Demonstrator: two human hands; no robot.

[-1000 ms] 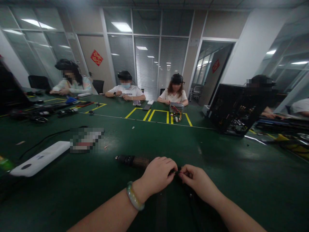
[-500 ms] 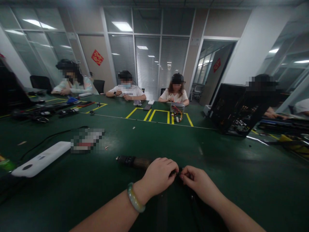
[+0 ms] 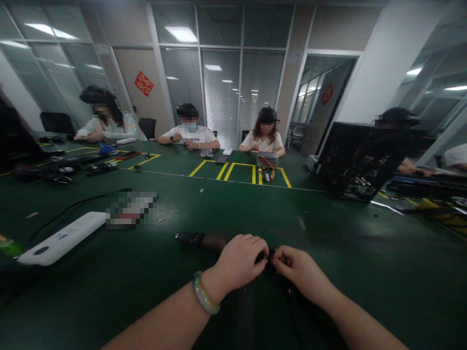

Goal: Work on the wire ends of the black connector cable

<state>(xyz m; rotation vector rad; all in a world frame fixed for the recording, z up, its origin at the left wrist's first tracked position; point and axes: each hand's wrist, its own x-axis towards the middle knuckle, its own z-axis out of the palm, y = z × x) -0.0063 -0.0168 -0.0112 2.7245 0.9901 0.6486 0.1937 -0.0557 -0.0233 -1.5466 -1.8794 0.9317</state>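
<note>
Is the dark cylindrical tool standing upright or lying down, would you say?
Lying down: the dark cylindrical tool stretches lengthwise along the green tabletop.

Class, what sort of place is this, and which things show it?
Probably an electronics workroom: a metal box with coloured wires and what looks like a computer case stand on a green table marked with yellow tape.

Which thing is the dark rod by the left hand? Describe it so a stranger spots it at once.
On the green table, find the person's left hand, with a greenish bangle at its wrist. Left of its knuckles lies a dark rod with a brown stretch next to the hand. A small metal tip ends it, unlike the smooth, wider white device farther left.
</note>
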